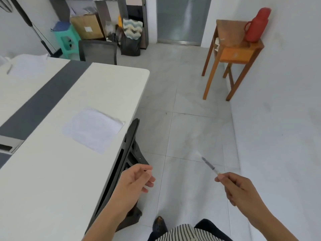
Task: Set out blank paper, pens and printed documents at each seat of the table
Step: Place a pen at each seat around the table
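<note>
Near paper (93, 129) by right table (52, 180) edge: pen lacking. Far paper (29, 66), far pen (9, 68): set. Right hand (238, 186) fingers pinching pen (209, 165); left hand (137, 180) slack, empty.

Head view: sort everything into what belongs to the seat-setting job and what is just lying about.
Belongs to the job: pen, pinched in the right hand; near paper on the table; far paper; far pen.

Just lying about: red flask on the wooden stand; green stool; cardboard box; black bag.
</note>
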The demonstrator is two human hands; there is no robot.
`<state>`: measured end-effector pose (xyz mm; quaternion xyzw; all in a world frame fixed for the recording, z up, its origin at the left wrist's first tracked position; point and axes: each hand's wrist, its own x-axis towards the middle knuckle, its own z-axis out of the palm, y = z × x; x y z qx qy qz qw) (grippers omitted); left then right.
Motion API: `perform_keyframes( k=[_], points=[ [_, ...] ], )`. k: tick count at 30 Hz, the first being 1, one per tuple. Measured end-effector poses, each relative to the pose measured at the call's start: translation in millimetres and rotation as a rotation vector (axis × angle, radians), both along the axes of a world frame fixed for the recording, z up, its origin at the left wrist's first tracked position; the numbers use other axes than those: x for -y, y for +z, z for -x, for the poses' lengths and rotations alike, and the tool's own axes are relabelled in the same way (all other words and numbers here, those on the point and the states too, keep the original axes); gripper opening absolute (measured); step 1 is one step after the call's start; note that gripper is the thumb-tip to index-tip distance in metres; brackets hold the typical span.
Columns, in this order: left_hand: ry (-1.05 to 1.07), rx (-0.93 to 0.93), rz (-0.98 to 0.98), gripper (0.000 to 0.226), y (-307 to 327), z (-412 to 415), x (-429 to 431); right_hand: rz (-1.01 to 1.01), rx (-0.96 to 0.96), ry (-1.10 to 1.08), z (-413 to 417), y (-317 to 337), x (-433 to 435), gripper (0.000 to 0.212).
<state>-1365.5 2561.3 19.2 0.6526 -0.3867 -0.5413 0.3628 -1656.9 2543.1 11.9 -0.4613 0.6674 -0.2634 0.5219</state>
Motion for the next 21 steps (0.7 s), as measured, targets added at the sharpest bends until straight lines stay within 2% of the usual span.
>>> perform_keyframes(
  k=[6,13,18,21],
  points=[
    [0.126,0.008,-0.02,0.015,-2,-16,65,-0.067,0.0,0.102,-14,-16,93,0.024],
    [0.405,0.008,-0.084,0.015,-15,-20,137,-0.072,-0.026,0.299,-39,-30,262,0.022],
    [0.644,0.001,-0.055,0.016,-3,-20,172,-0.095,-0.022,0.541,-95,-37,375,0.021],
    [0.788,-0.009,-0.088,0.015,0,-19,170,-0.025,-0.063,0.703,-147,-46,420,0.029]
  ],
)
